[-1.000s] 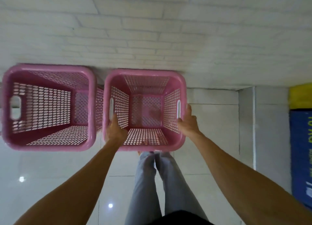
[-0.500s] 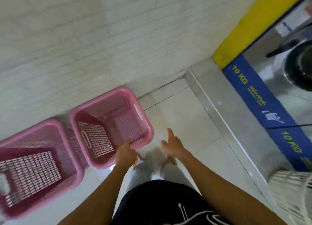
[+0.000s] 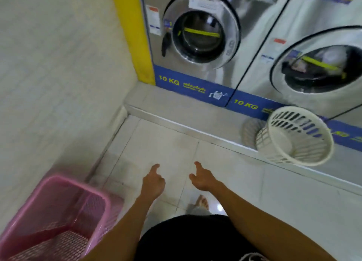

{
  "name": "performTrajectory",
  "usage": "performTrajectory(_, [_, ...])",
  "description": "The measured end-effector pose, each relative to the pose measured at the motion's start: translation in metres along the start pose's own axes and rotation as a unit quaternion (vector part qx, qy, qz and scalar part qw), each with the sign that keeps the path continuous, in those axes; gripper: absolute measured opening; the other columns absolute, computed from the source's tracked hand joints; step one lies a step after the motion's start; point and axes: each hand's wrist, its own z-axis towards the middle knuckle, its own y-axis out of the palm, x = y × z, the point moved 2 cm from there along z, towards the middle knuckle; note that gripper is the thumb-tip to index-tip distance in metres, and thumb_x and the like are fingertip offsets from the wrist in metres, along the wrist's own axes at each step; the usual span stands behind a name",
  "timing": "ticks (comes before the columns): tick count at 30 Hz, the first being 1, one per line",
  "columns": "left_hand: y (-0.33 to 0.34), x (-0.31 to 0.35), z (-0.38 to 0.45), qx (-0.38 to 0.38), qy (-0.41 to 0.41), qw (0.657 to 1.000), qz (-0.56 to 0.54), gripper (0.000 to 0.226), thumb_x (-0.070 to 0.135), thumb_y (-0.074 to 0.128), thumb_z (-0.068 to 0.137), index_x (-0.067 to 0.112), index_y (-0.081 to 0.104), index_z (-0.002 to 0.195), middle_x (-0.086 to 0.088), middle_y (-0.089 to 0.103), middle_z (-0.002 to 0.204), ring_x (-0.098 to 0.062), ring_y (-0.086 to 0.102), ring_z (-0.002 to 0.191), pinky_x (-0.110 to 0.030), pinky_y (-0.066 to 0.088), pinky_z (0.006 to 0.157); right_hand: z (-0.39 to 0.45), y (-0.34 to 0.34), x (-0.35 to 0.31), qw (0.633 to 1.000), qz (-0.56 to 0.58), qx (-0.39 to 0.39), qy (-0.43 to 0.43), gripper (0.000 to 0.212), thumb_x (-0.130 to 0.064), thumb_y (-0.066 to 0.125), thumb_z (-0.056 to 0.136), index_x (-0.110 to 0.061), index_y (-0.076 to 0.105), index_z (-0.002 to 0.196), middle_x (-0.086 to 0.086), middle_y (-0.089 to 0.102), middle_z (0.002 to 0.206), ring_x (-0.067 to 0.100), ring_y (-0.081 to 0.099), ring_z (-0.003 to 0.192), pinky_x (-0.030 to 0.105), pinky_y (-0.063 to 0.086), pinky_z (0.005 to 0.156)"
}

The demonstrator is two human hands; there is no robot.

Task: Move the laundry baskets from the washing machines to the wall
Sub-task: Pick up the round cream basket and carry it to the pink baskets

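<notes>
A pink square laundry basket stands on the floor at the lower left, against the white brick wall. A round white laundry basket sits on the raised step in front of the washing machines at the right. My left hand and my right hand hang over the floor tiles in the middle, both empty with fingers loosely apart. Neither hand touches a basket.
A low grey step runs along the foot of the machines, with a blue 10 KG strip above it. A yellow post marks the corner between wall and machines. My bare foot shows below my hands.
My hands let go of the pink basket by the wall. My view swung right from the two pink baskets to the washing machines and the white basket.
</notes>
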Motion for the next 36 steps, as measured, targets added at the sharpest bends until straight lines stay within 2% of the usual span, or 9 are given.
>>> performTrajectory(4, [0.069,0.094,0.006,-0.053,0.065,0.996,0.03,0.055,0.006,0.046,0.093,0.016,0.04,0.147,-0.011,0.064,0.128,-0.027,0.06,0.113,-0.021,0.039,0.091,-0.012,-0.066,0.069,0.996,0.057,0.06,0.038,0.071,-0.038,0.041,0.104,-0.014,0.005,0.161,0.022,0.04,0.155,0.039,0.044,0.139,0.042,0.035,0.113])
performTrajectory(7, [0.112,0.15,0.01,-0.101,0.111,0.986,0.074,0.055,0.007,0.045,0.095,0.02,0.038,0.148,-0.012,0.063,0.127,-0.026,0.06,0.104,-0.018,0.037,0.085,-0.023,-0.104,0.116,0.986,0.104,0.114,0.067,0.07,-0.037,0.042,0.103,-0.013,0.009,0.16,0.022,0.044,0.152,0.039,0.047,0.137,0.042,0.037,0.111])
performTrajectory(11, [0.153,0.203,0.02,-0.142,0.142,0.973,0.117,0.056,0.01,0.044,0.092,0.028,0.042,0.145,-0.006,0.069,0.103,-0.021,0.062,0.091,-0.026,0.049,0.082,-0.036,-0.139,0.171,0.966,0.171,0.164,0.103,0.069,-0.036,0.044,0.102,-0.013,0.012,0.159,0.022,0.046,0.151,0.04,0.047,0.136,0.045,0.038,0.111])
performTrajectory(14, [0.178,0.234,0.032,-0.156,0.175,0.959,0.161,0.056,0.008,0.043,0.088,0.03,0.051,0.138,-0.01,0.071,0.111,-0.028,0.066,0.095,-0.034,0.054,0.09,-0.043,-0.154,0.209,0.949,0.214,0.188,0.139,0.069,-0.036,0.043,0.102,-0.013,0.011,0.159,0.024,0.047,0.149,0.041,0.048,0.134,0.046,0.04,0.11])
performTrajectory(18, [0.215,0.277,0.044,-0.177,0.212,0.939,0.207,0.056,0.005,0.04,0.088,0.032,0.055,0.134,-0.009,0.065,0.126,-0.025,0.062,0.096,-0.027,0.05,0.086,-0.047,-0.171,0.253,0.923,0.268,0.213,0.175,0.07,-0.037,0.041,0.101,-0.017,0.009,0.159,0.024,0.04,0.152,0.04,0.045,0.136,0.048,0.038,0.111])
performTrajectory(20, [0.233,0.295,0.052,-0.187,0.221,0.93,0.225,0.055,0.003,0.04,0.088,0.029,0.056,0.135,-0.007,0.062,0.132,-0.023,0.06,0.098,-0.022,0.045,0.083,-0.043,-0.179,0.273,0.914,0.286,0.215,0.194,0.07,-0.038,0.041,0.101,-0.016,0.009,0.159,0.024,0.035,0.155,0.041,0.04,0.14,0.049,0.034,0.113])
performTrajectory(25, [0.28,0.336,0.08,-0.208,0.195,0.923,0.257,0.053,0.006,0.042,0.087,0.026,0.056,0.135,-0.003,0.055,0.142,-0.024,0.053,0.126,-0.026,0.039,0.103,-0.033,-0.21,0.318,0.893,0.317,0.215,0.237,0.068,-0.041,0.042,0.098,-0.017,0.016,0.156,0.023,0.038,0.153,0.042,0.04,0.139,0.053,0.037,0.112])
performTrajectory(29, [0.313,0.367,0.093,-0.217,0.164,0.919,0.287,0.055,0.012,0.044,0.084,0.03,0.055,0.134,-0.003,0.054,0.143,-0.028,0.051,0.129,-0.039,0.038,0.111,-0.034,-0.24,0.351,0.885,0.321,0.208,0.265,0.065,-0.037,0.042,0.101,-0.016,0.016,0.157,0.024,0.036,0.153,0.042,0.04,0.14,0.051,0.035,0.111])
performTrajectory(36, [0.357,0.432,0.114,-0.199,0.184,0.909,0.317,0.049,0.006,0.046,0.087,0.02,0.059,0.133,-0.011,0.061,0.134,-0.032,0.055,0.123,-0.031,0.042,0.102,-0.04,-0.291,0.422,0.855,0.355,0.228,0.3,0.062,-0.036,0.042,0.102,-0.015,0.019,0.156,0.024,0.035,0.154,0.043,0.042,0.137,0.054,0.039,0.109])
